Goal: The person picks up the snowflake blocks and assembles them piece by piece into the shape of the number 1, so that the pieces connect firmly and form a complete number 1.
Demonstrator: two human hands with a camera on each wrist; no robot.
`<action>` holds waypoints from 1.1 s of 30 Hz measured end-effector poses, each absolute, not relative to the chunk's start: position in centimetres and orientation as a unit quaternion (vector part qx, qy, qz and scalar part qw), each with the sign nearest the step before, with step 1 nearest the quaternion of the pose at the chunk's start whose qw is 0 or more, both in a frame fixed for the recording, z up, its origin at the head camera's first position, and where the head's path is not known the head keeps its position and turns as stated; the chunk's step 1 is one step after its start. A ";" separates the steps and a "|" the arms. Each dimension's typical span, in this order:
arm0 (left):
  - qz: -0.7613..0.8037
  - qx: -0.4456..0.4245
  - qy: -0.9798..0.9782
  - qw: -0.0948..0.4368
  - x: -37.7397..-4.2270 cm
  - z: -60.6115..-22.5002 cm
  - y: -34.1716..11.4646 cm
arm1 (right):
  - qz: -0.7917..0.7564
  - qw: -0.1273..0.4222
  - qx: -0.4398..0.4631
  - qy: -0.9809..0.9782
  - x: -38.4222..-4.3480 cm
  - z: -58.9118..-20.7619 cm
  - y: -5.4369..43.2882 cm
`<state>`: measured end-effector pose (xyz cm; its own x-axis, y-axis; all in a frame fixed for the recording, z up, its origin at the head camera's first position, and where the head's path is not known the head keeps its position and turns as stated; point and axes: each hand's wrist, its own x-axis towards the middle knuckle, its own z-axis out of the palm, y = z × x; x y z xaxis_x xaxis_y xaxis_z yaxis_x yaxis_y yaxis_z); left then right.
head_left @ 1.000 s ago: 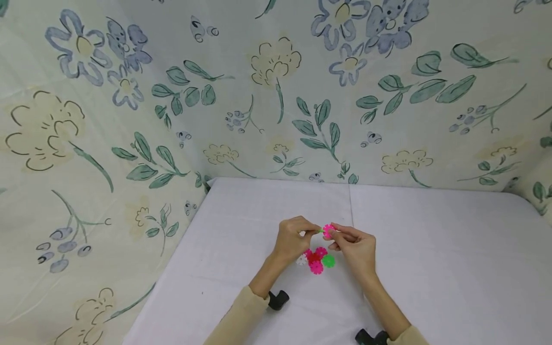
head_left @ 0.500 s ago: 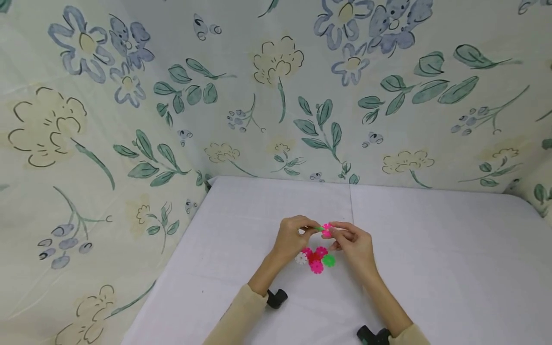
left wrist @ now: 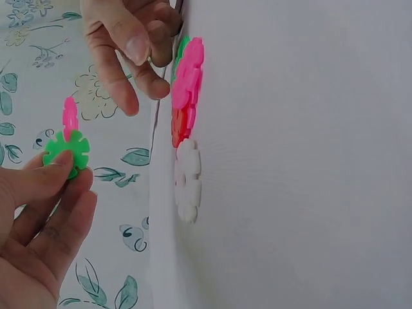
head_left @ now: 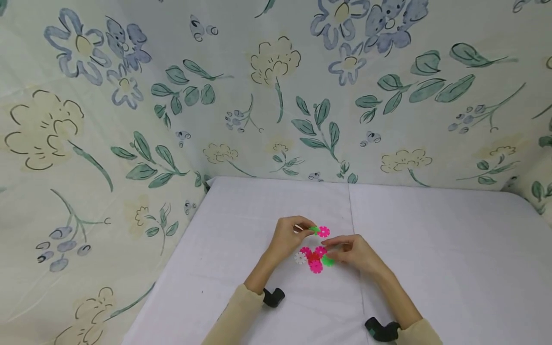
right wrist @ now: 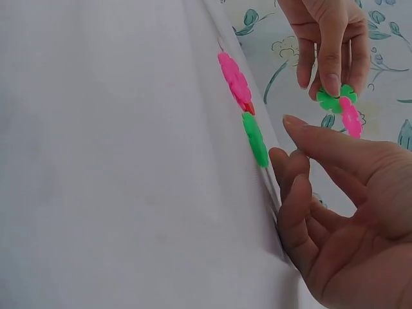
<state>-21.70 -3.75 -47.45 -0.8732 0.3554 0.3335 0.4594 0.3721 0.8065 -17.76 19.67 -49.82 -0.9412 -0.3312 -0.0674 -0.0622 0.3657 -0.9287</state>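
My left hand pinches a green notched snowflake disc between thumb and fingers. A pink disc is joined edge-on to it, with their slots interlocked. Just nearer on the table lies a small cluster of discs: a white one at the left, a red one in the middle, several pink ones and a green one at the right. My right hand hovers beside the cluster, fingertips overlapping the green disc in the head view. Its thumb and fingers are apart, with nothing between them in the right wrist view.
White cloth covers the table. A floral curtain hangs behind its far edge and along the left side. Black wrist-worn devices show at both wrists, below the beige sleeves.
The right hand has let go of the pink disc and moved nearer and down to the cluster. The left hand keeps the joined green and pink discs, drawn slightly to the left.
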 end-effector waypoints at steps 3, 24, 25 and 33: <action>-0.508 -0.244 -0.825 0.047 -21.7 -47.5 -3.7 | -0.532 0.132 -0.141 0.825 -17.9 -50.3 20.0; -0.537 -0.242 -0.807 0.045 -21.7 -47.1 -4.0 | -0.501 0.127 -0.188 0.835 -17.7 -49.7 20.0; -0.538 -0.242 -0.806 0.045 -21.7 -47.0 -4.0 | -0.507 0.126 -0.188 0.832 -17.7 -49.7 20.1; -0.535 -0.245 -0.807 0.050 -21.8 -47.0 -4.2 | -0.580 0.078 -0.117 0.803 -17.8 -49.5 20.6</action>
<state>-21.85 -4.15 -46.98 -0.8749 0.3412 0.3437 0.4493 0.3071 0.8389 -17.82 20.64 -49.47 -0.9606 -0.2776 0.0098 -0.0967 0.3009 -0.9488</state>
